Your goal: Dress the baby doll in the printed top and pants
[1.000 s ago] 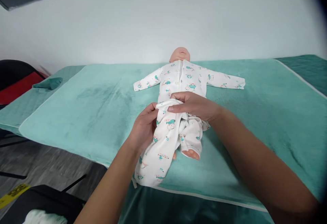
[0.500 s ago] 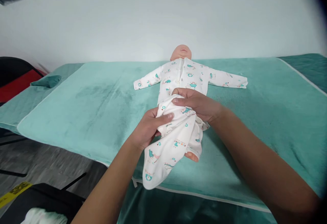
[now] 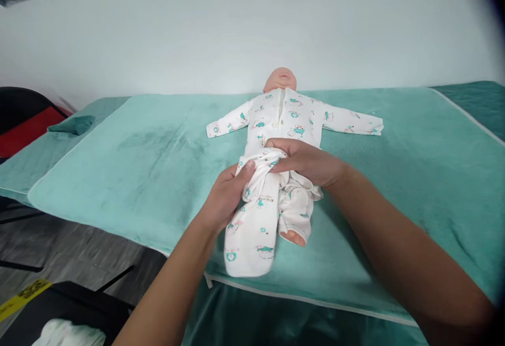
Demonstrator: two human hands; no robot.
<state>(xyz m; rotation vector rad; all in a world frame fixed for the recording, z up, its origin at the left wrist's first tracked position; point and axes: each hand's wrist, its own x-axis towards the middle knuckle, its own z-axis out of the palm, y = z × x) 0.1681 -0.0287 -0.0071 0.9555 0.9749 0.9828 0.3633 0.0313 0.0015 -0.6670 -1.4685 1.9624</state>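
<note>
A baby doll (image 3: 281,79) lies on its back in a white printed top (image 3: 290,112) with both sleeves stretched sideways. White printed baby pants (image 3: 254,235) are bunched around its lower body. My left hand (image 3: 229,191) grips the bunched cloth at one side, thumb on top. My right hand (image 3: 303,159) is closed on the gathered cloth near the doll's waist; some of its fingers are hidden. From the right pant leg a bit of the doll's foot (image 3: 295,237) sticks out. The left pant leg lies flat towards me, no foot showing at its end.
A teal padded mat (image 3: 158,167) covers the table, its front edge close below the pants. Behind stands a white wall (image 3: 197,25). At lower left, a crumpled pale cloth (image 3: 69,334) rests on a black chair (image 3: 90,304). A black and red chair (image 3: 31,130) is further left.
The cloth is gathered more tightly under both hands. The left pant leg has swung straighter and its end lies a little higher. More of the right pant leg shows.
</note>
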